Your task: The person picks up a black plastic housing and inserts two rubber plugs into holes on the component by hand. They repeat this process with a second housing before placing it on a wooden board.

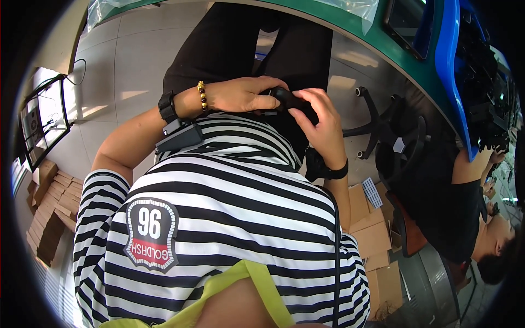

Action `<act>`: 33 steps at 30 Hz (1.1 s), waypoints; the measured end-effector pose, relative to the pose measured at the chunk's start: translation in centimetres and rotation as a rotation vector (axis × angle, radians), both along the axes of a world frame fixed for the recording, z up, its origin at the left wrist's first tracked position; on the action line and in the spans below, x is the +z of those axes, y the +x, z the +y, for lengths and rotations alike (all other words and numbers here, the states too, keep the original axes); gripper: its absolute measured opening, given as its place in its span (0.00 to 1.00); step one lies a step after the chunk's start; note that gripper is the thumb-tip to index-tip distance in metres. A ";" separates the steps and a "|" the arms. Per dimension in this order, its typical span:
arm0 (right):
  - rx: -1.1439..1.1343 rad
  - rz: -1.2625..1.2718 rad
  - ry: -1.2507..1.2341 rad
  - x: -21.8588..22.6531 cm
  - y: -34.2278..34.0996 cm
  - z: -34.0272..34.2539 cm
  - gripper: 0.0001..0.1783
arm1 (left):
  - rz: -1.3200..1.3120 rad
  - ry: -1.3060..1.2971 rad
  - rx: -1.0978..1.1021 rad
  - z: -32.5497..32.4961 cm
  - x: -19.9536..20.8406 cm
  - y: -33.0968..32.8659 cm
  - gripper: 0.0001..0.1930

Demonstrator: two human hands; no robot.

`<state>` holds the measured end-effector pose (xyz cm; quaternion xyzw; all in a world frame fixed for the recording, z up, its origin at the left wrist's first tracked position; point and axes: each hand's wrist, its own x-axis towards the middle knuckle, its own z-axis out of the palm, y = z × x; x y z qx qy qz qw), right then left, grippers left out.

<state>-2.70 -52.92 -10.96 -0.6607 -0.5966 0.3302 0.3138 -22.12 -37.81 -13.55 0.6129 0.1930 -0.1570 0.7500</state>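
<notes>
Both hands meet over my lap, above the dark trousers (219,44). My left hand (235,95) is closed, its thumb and fingers around a small rounded black object (283,97) whose kind I cannot make out. From the other side, my right hand (324,123) brings its bent thumb and forefinger against the same object, which partly blends into the dark trousers. A beaded bracelet (202,95) and a black strap with a box-shaped device (180,138) are on my left wrist. Another black strap (336,171) circles my right wrist.
A green table edge (350,24) curves past my knees, with clear plastic on it. At the right are a blue tray (451,71) of dark parts, a wheeled chair base (377,123) and a seated co-worker (432,202). Cardboard stands left (52,213) and right (372,235).
</notes>
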 end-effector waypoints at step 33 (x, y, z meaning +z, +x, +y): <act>-0.091 -0.006 -0.019 -1.3 -1.5 -0.4 0.16 | -0.019 0.015 -0.018 0.1 -1.0 -0.4 0.34</act>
